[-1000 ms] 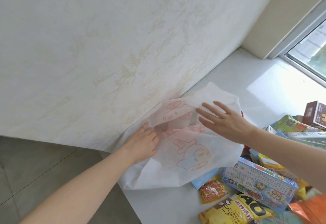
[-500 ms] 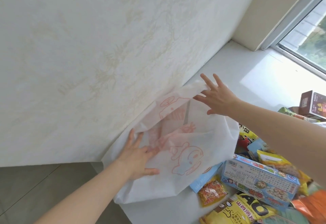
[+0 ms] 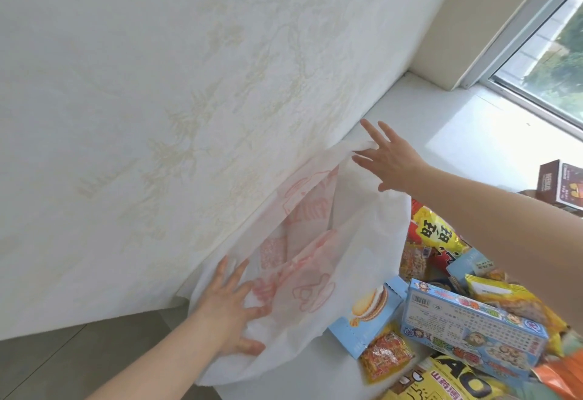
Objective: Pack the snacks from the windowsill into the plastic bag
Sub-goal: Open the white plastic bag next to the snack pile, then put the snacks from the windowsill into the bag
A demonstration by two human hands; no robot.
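Plastic bag (image 3: 369, 229) spread against wall (image 3: 189, 84) — snacks (image 3: 467, 320) heaped just beside it.

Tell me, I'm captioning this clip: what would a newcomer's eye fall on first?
The white plastic bag with red cartoon print, spread along the wall on the windowsill, left hand flat on its near end, right hand at its far end. Beside it, a bright heap of snacks.

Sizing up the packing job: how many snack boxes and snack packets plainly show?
Boxes: 3 (cookie box, barcode box, brown box)
Packets: 5 (red-yellow packet, small red packet, yellow bag, gold packet, orange packet)
Total: 8; others hidden behind the right arm.
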